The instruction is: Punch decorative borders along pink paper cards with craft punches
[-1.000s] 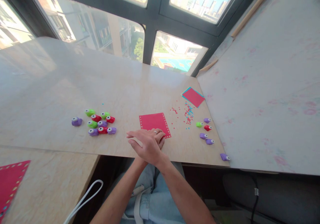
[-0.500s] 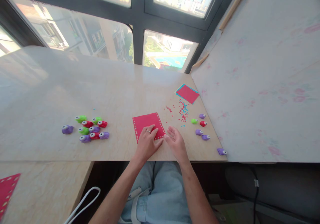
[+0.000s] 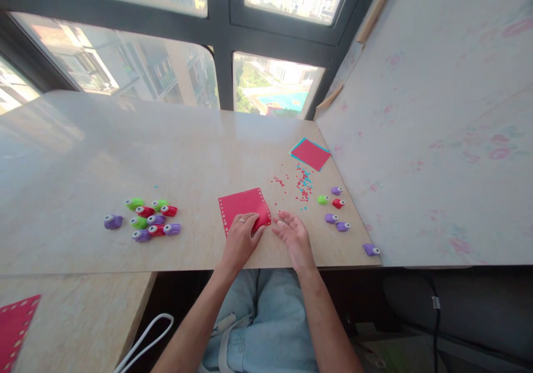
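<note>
**Red punched sheet under our left fingertips, near the front edge**

Left to right: our left hand (image 3: 240, 238) lies flat, fingers pressing the red punched paper square (image 3: 243, 205) at its near edge, which seems to curl up at the right corner. The sheet stretches away from us. Our right hand (image 3: 295, 238) rests just beside that corner, fingers loosely spread, holding nothing.

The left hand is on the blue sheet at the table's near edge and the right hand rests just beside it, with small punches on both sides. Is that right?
Not quite: the sheet under the left hand is red, not blue, as the head view shows. The rest holds: the right hand rests just beside it on the table, with punches on both sides.
</note>
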Motion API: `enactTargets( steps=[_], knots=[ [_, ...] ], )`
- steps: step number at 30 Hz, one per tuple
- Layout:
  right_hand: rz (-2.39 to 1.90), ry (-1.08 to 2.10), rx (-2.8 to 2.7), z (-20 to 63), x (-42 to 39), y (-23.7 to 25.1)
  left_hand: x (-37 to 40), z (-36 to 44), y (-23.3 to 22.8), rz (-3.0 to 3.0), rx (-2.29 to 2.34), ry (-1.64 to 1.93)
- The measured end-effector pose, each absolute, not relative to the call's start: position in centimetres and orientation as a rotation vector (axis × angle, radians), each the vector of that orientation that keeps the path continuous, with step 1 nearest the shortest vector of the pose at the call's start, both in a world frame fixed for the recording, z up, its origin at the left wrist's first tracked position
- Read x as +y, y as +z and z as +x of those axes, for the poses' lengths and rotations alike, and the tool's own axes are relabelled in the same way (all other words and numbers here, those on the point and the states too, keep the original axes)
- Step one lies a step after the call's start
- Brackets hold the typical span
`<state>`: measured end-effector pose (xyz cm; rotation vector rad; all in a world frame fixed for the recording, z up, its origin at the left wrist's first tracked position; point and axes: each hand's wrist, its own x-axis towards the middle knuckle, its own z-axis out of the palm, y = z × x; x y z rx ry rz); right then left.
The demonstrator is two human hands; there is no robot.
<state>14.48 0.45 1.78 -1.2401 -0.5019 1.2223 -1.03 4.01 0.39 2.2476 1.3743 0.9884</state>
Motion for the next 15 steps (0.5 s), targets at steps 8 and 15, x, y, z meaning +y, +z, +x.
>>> enactTargets(
  steps=[8,15],
  knots=[
    [-1.248,1.204,-0.578,14.4,0.96,1.04,4.11,-1.24,-0.34,2.226,1.31,1.14],
    [-1.205,1.243,-0.614,14.31,1.33,0.98,3.66,-1.91,0.3,2.243,1.221,1.454]
  ],
)
